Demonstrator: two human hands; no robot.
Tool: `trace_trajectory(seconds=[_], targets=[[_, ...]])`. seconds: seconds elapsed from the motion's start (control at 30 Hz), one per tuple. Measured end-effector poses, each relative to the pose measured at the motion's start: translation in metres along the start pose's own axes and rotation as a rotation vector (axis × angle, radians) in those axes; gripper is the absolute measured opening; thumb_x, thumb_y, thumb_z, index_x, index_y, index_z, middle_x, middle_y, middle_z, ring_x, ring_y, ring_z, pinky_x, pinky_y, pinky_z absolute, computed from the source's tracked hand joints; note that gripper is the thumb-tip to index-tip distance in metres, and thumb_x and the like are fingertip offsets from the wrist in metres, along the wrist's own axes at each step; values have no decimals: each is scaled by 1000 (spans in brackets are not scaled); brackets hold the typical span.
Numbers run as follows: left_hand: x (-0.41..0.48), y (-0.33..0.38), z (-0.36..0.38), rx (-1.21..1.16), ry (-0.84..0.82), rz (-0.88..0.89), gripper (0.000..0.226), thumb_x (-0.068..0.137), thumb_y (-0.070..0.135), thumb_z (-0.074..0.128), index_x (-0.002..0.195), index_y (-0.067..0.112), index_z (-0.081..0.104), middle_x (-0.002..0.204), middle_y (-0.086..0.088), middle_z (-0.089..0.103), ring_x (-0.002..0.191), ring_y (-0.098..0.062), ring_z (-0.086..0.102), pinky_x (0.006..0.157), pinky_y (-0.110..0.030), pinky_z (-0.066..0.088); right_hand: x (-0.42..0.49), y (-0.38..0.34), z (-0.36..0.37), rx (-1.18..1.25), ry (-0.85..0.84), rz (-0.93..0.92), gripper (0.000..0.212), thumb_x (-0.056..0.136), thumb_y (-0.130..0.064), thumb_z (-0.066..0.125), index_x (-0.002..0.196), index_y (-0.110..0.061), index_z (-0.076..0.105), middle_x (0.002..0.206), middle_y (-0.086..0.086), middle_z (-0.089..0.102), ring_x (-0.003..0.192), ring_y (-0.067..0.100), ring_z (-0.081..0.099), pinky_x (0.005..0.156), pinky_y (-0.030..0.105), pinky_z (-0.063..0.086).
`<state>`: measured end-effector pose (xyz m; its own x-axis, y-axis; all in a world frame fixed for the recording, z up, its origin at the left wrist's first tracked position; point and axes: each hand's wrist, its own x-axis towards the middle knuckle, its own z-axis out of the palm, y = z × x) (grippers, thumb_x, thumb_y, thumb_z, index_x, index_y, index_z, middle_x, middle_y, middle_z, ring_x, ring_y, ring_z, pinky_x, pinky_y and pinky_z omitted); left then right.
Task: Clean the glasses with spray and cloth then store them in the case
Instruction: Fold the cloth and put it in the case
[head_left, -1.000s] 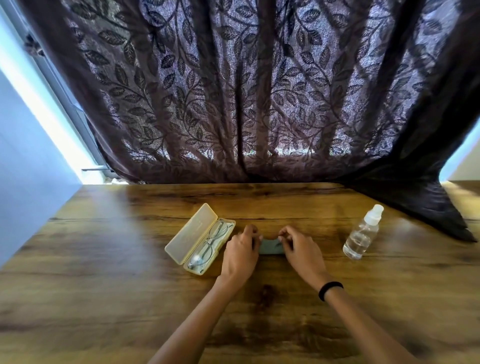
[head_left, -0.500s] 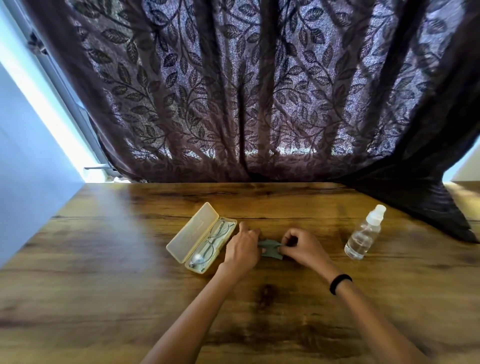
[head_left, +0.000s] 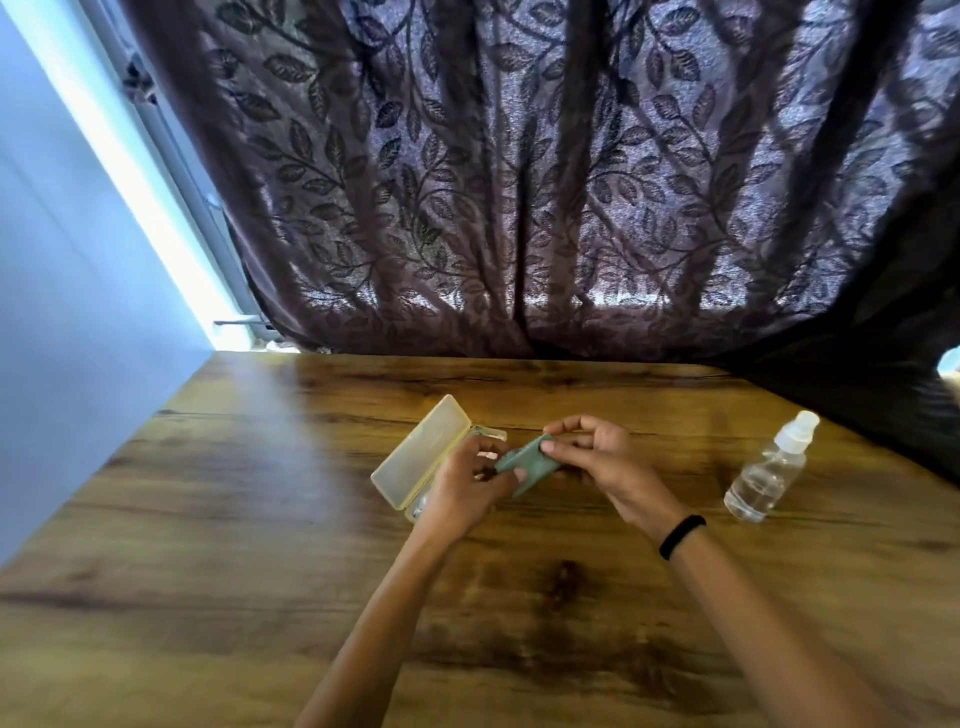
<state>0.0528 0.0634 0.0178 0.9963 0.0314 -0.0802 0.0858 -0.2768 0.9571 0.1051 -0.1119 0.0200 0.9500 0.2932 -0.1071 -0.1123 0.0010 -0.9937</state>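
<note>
The cloth, a small grey-green piece, is folded or bunched into a narrow strip and held up off the tabletop, about midway between its left and right edges and nearer its far edge than its near one. The left hand pinches the strip's near end, thumb on top and fingers curled beneath. The right hand pinches the far end between the thumb and the bent fingers, with the forefinger arched above. Both hands are closed on the cloth, and neither rests on the wood. Just left of the left hand lies the case, pale yellow and open. It is set slantwise, with its lid laid back toward the left edge, and the hand covers most of the tray. Of the glasses only a pale glint shows at the tray's near end, so how they lie cannot be told. The bottle stands toward the right edge, well apart from the hands. It is clear, with a white cap and clear liquid inside. A black band circles the right wrist. A dark curtain patterned with leaves hangs behind the far edge, and its right end drapes over the far right corner. A pale blue wall runs along the left edge.
</note>
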Motion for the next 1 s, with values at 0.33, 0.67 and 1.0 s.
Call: trace_trajectory(seconds=[0.33,0.67,1.0], targets=[[-2,-34,-57,142,274,-16,18,83,18,67,82,33,58,76,9,64,57,8,60,42,-9,42,44,-15,84,-562,-21,-277,7,77,-7,69,83,-6,67,81,11,67,71,12,56,62,21,47],[7,-44,-50,569,452,52,18,81,21,68,98,19,61,86,-3,71,57,-7,54,43,-13,37,53,2,92,-882,49,-318,5,75,-19,73,77,-18,68,80,-3,68,68,4,56,52,8,33],[3,-36,-53,708,408,64,25,82,30,66,103,18,62,89,-3,72,69,-14,65,58,-27,53,54,5,87,-894,21,-339,10,82,-22,66,87,-14,69,89,0,68,66,-2,48,50,6,31]])
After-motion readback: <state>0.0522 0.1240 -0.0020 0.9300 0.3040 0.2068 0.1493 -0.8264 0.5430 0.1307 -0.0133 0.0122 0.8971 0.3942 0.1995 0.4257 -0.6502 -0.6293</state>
